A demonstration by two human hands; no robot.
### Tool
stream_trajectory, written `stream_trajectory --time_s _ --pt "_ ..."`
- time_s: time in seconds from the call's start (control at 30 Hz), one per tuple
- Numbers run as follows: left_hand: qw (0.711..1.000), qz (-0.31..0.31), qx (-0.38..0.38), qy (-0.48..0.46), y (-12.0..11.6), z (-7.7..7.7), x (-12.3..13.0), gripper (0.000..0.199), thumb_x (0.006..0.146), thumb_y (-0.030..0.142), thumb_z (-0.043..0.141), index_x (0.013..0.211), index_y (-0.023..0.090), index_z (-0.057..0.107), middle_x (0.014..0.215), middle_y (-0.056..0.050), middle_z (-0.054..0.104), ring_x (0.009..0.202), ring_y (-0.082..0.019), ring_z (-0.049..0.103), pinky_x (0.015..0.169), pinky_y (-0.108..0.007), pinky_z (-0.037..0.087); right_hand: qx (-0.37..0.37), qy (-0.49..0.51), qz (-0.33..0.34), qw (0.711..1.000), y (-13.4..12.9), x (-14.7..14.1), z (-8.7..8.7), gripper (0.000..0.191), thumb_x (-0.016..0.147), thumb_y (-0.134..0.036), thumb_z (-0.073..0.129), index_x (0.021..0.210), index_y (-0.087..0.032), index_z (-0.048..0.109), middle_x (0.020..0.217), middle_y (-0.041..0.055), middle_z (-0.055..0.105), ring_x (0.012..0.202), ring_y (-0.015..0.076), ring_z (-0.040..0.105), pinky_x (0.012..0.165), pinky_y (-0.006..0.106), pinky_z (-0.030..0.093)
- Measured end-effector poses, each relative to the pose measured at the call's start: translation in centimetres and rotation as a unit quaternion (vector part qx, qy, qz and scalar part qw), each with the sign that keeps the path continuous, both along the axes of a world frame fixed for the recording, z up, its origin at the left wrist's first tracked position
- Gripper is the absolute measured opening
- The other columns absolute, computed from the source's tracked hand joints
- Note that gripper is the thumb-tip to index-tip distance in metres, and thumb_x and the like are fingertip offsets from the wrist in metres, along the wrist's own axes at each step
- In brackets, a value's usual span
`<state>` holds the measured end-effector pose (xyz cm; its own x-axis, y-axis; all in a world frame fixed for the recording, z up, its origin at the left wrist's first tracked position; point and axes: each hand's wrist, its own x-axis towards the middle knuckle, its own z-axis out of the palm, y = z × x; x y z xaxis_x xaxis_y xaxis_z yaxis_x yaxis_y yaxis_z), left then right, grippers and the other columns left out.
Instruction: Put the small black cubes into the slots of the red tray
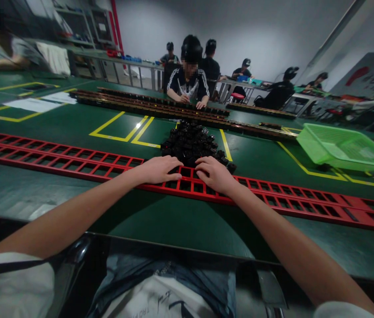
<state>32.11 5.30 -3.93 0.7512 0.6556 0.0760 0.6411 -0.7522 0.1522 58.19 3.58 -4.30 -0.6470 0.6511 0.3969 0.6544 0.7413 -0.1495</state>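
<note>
A long red ladder-like frame (187, 184) lies across the table in front of me, with two rows of rectangular openings. My left hand (162, 169) rests over its far side, fingers extended and thumb apart, with no object visible in it. Facing it across a small gap, my right hand (216, 174) is also over the frame, its fingers slightly bent and thumb separate. Just beyond both hands, a heap of small black parts (190, 143) reaches the frame's far edge. My palms and the undersides of my fingers are hidden.
A light green plastic basket (319, 152) stands at the right. Long dark rails (140, 105) lie across the far side, where a co-worker (189, 75) sits with both hands at them. White papers (36, 104) and yellow tape outlines (107, 134) mark the green table (173, 225).
</note>
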Motion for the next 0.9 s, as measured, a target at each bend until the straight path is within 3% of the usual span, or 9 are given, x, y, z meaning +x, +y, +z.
stream_trajectory --time_s 0.33,0.63,0.9 --pt "1.000 -0.002 0.002 0.006 0.02 0.01 -0.03 0.052 0.103 0.053 0.043 0.137 0.015 0.055 0.131 -0.012 0.062 0.117 -0.027 0.059 0.096 -0.036 0.046 0.024 0.006 -0.041 0.999 0.14 0.03 -0.04 0.040 0.078 0.001 0.047 0.104 -0.017 0.072 0.121 0.0111 0.068 0.110 0.0268 0.059 0.097 0.046 0.050" --pt "1.000 -0.005 0.006 0.006 0.01 0.08 0.00 0.052 0.103 0.052 0.045 0.137 0.015 0.055 0.130 -0.012 0.063 0.118 -0.027 0.060 0.096 -0.036 0.046 0.031 -0.004 -0.104 0.994 0.24 0.07 -0.09 0.018 0.090 -0.015 0.055 0.098 -0.019 0.071 0.107 0.0092 0.071 0.100 0.0267 0.060 0.086 0.042 0.044" --pt "0.999 -0.037 0.034 -0.013 0.19 -0.51 -0.04 0.054 0.104 0.048 0.044 0.145 0.015 0.049 0.134 -0.014 0.062 0.117 -0.026 0.062 0.099 -0.036 0.044 -0.011 -0.030 -0.111 0.993 0.04 -0.06 -0.20 0.031 0.095 -0.028 0.056 0.123 -0.020 0.066 0.123 0.0103 0.069 0.120 0.0295 0.057 0.109 0.055 0.032"
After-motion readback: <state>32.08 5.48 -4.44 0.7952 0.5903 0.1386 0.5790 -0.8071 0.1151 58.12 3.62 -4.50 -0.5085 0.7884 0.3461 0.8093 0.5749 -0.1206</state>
